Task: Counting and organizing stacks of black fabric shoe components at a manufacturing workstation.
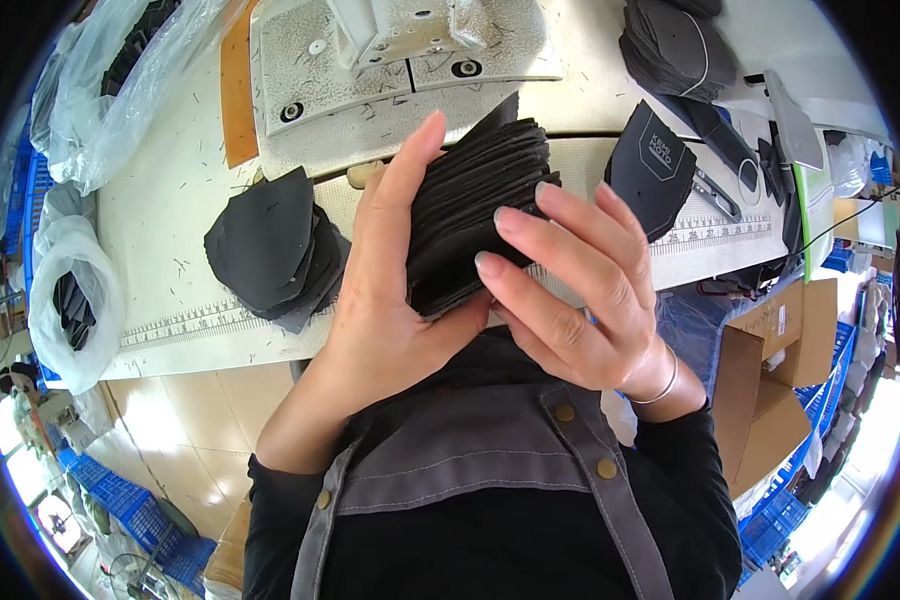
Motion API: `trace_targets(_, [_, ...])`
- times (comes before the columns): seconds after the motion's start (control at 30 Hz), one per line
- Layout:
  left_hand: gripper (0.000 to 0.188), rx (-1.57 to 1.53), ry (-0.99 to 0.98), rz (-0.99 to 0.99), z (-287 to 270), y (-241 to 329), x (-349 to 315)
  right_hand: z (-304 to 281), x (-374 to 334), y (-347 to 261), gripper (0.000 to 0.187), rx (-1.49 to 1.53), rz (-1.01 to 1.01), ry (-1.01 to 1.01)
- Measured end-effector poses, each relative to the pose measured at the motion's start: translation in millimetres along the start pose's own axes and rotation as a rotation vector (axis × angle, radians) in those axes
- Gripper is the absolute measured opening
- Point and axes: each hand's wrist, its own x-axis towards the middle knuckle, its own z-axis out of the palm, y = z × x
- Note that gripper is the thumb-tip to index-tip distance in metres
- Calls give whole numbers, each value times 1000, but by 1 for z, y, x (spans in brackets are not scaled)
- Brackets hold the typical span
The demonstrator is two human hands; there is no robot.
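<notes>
L hand [370, 260] clamped on stack of black pcs [475, 190], fingers along L side, thumb across near end. Stack is raised at ctr. of view over front part of tabletop [175, 270], tilted, w/ layer edges turned up & slightly fanned. R hand [595, 285] at R end of stack: fingers bent & spread, some tips over the layers; cannot tell whether it grips or only rests. Clearances: L pile of black pcs [260, 240] lies close beside L wrist; exact gap not readable. Printed black pc [625, 185] lies beyond R hand's fingertips, w/ snips [718, 195] just to its R. Far limit: white mach. base [510, 65], beyond stack. Near limit: tabletop front edge, w/ ruler strip [210, 318] along it & apron [460, 440] adj. L of L pile, tabletop w/ loose thread bits runs to plastic bag [75, 280]. Materials: stack pcs thin, dark, rough-edged; L pile pcs flat, matte, curved on one side, angular on other, unevenly stacked; mach. base speckled, w/ dark round fittings; brown strip [237, 100] flat, straight-sided, L of base; banded bundle [670, 50] dark, round-cornered, far R; plastic bag translucent, wrinkled, dark pcs inside; apron grey, pale stitching, brass-coloured studs; bangle [662, 382] thin, metallic, R wrist; carton [740, 400] brown cardboard, flaps spread, beyond tabletop at R.
</notes>
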Motion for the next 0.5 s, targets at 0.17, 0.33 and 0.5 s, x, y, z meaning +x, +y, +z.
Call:
trace_targets(0.17, [90, -186, 5, -147, -2, 6, -3, -2, -1, 7, 67, 270, 239, 62])
trace_targets(0.33, [94, 103, -20, -51, -6, 6, 1, -1, 8, -5, 81, 539, 410, -84])
trace_targets(0.5, [97, 121, 47, -19, -4, 6, 0, -1, 5, -13, 85, 588, 357, -60])
